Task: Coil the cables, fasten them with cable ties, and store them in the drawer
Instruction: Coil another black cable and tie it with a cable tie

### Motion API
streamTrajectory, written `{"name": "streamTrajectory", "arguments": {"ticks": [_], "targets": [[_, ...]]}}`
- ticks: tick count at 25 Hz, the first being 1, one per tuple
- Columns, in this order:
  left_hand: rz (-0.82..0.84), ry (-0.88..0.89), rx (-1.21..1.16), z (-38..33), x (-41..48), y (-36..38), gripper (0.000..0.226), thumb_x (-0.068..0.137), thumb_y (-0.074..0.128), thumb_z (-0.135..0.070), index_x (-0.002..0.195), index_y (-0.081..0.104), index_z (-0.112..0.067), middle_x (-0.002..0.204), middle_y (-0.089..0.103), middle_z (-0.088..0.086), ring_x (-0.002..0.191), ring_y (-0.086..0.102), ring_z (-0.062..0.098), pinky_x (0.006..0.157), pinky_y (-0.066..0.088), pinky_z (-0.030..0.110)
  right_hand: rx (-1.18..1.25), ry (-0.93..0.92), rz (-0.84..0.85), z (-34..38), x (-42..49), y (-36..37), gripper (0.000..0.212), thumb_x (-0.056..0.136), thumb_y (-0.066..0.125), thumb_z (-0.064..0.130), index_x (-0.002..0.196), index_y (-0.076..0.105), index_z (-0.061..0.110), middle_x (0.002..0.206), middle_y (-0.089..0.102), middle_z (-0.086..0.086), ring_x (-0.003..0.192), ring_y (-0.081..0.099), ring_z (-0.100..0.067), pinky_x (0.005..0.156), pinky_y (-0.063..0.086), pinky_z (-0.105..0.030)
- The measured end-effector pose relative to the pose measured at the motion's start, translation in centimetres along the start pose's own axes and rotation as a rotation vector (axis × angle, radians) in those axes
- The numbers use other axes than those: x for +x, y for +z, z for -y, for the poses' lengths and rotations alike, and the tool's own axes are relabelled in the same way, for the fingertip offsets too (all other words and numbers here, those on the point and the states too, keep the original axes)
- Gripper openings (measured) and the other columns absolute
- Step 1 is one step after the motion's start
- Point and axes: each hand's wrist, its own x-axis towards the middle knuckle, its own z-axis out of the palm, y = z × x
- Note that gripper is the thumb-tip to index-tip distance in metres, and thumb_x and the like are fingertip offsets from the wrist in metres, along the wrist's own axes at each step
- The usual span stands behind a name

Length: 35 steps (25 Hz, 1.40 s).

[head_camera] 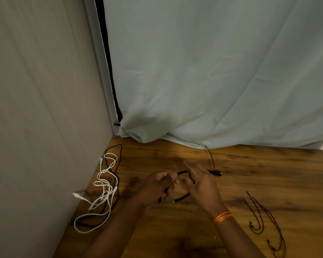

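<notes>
Over the middle of the wooden table my left hand grips a short black cable in curled fingers. The cable arcs from that fist to my right hand and loops back below it, with an end near the table. My right hand touches the loop, its upper fingers stretched out; how its lower fingers lie on the cable I cannot tell. A tangle of white cables and a black cable lies at the left by the wall. Several thin black cable ties lie at the right.
A grey wall panel closes the left side and a pale blue cloth hangs behind the table. A thin black wire with a plug runs out from under the cloth just beyond my right hand.
</notes>
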Motion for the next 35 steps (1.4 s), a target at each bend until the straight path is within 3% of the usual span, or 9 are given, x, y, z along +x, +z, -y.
{"name": "streamTrajectory", "arguments": {"ticks": [3,10,16,19,21,24,29,31,35], "targets": [[0.013,0.006,-0.07,-0.9,-0.1,0.4,0.034,0.091,0.053,-0.045,0.085,0.065,-0.013,0.061,0.052,0.001,0.046,0.041,0.008,0.052,0.041,0.026,0.065,-0.143,-0.051,1.1,-0.2,-0.3,0.026,0.091,0.059,0.022,0.115,0.07,0.019,0.103,0.072,0.003,0.092,0.066,-0.01,0.079,0.054,-0.029],[0.198,0.104,-0.245,-1.9,-0.8,0.2,0.017,0.094,0.056,-0.022,0.102,0.066,-0.011,0.075,0.061,0.007,0.066,0.057,0.018,0.068,0.046,0.033,0.308,0.09,-0.01,2.5,0.8,-1.8,0.024,0.094,0.061,0.011,0.099,0.073,0.032,0.092,0.071,0.023,0.086,0.067,0.006,0.074,0.053,-0.017],[0.055,0.203,-0.29,-3.9,-0.9,0.7,0.015,0.092,0.057,-0.013,0.102,0.068,-0.009,0.089,0.07,0.013,0.08,0.066,0.022,0.077,0.054,0.035,0.606,0.302,0.225,4.4,0.3,-1.4,0.042,0.094,0.054,-0.002,0.068,0.071,0.027,0.066,0.069,0.004,0.067,0.066,-0.013,0.073,0.054,-0.044],[-0.096,0.253,-0.295,-5.0,0.1,0.4,0.018,0.096,0.05,0.0,0.108,0.063,-0.002,0.1,0.072,0.018,0.094,0.07,0.03,0.09,0.053,0.041,0.715,0.403,0.338,6.0,-0.5,-1.8,0.021,0.095,0.059,0.007,0.082,0.075,0.011,0.081,0.075,-0.012,0.073,0.071,-0.023,0.069,0.056,-0.034],[-0.171,0.263,-0.269,-5.3,0.6,0.1,0.019,0.096,0.048,0.002,0.11,0.062,-0.002,0.104,0.072,0.018,0.1,0.069,0.031,0.095,0.051,0.044,0.822,0.471,0.382,6.9,-1.2,-2.2,0.016,0.096,0.058,0.007,0.096,0.072,0.014,0.084,0.075,-0.016,0.071,0.07,-0.02,0.067,0.053,-0.026],[-0.229,0.246,-0.221,-5.3,1.0,0.0,0.019,0.097,0.048,0.001,0.109,0.062,-0.003,0.103,0.073,0.014,0.101,0.069,0.028,0.095,0.051,0.044,0.884,0.488,0.37,7.9,-1.6,-3.3,0.028,0.094,0.06,0.008,0.119,0.056,0.02,0.083,0.074,-0.017,0.073,0.072,-0.028,0.073,0.056,-0.032],[-0.227,0.259,-0.062,-5.2,1.4,0.6,0.02,0.097,0.048,0.0,0.108,0.063,-0.007,0.102,0.073,0.011,0.098,0.07,0.022,0.092,0.053,0.034,0.912,0.398,0.319,9.1,-1.0,-5.7,0.016,0.096,0.054,0.004,0.105,0.067,0.008,0.085,0.075,-0.015,0.074,0.073,-0.029,0.073,0.057,-0.038],[-0.185,0.275,0.003,-5.3,1.4,0.7,0.02,0.096,0.049,-0.003,0.105,0.064,-0.012,0.102,0.073,0.009,0.097,0.07,0.022,0.089,0.054,0.034,0.934,0.381,0.31,9.0,-0.4,-6.4,0.026,0.097,0.046,-0.005,0.102,0.07,0.004,0.087,0.075,-0.015,0.077,0.073,-0.029,0.078,0.057,-0.04],[-0.117,0.288,0.109,-5.8,1.1,0.4,0.021,0.096,0.052,-0.007,0.106,0.067,-0.018,0.105,0.072,0.001,0.101,0.067,0.016,0.089,0.053,0.032,0.954,0.267,0.259,8.2,1.1,-7.3,0.027,0.092,0.05,-0.012,0.108,0.067,0.001,0.092,0.075,-0.017,0.081,0.073,-0.03,0.077,0.059,-0.034]]}}
